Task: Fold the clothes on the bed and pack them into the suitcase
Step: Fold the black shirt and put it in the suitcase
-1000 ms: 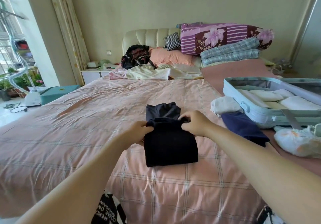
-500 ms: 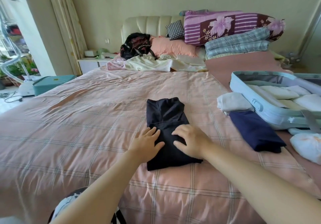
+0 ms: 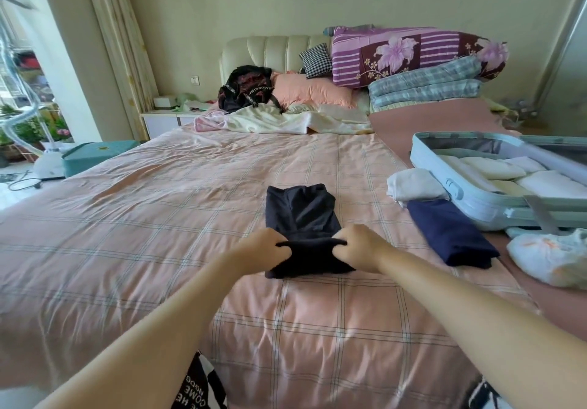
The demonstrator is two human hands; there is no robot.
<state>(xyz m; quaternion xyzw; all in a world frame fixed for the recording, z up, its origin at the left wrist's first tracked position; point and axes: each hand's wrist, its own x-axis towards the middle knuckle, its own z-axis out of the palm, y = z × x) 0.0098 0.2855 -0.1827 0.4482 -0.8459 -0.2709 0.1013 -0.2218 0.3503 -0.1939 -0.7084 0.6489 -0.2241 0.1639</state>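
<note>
Mid-bed (image 3: 158, 218): one black garment (image 3: 301, 211), half folded; left hand (image 3: 266, 246) and right hand (image 3: 355, 245) each pinching its raised fold. Open suitcase (image 3: 451, 199) at 2 o'clock.

Half-folded black garment (image 3: 301, 215) (near end raised)

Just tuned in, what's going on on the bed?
A person is folding a black fabric garment on the pink checked bedspread. The left hand and right hand each grip its near folded edge. A folded navy garment and a folded white one lie beside the open light-blue hard-shell suitcase, which holds pale folded clothes.
</note>
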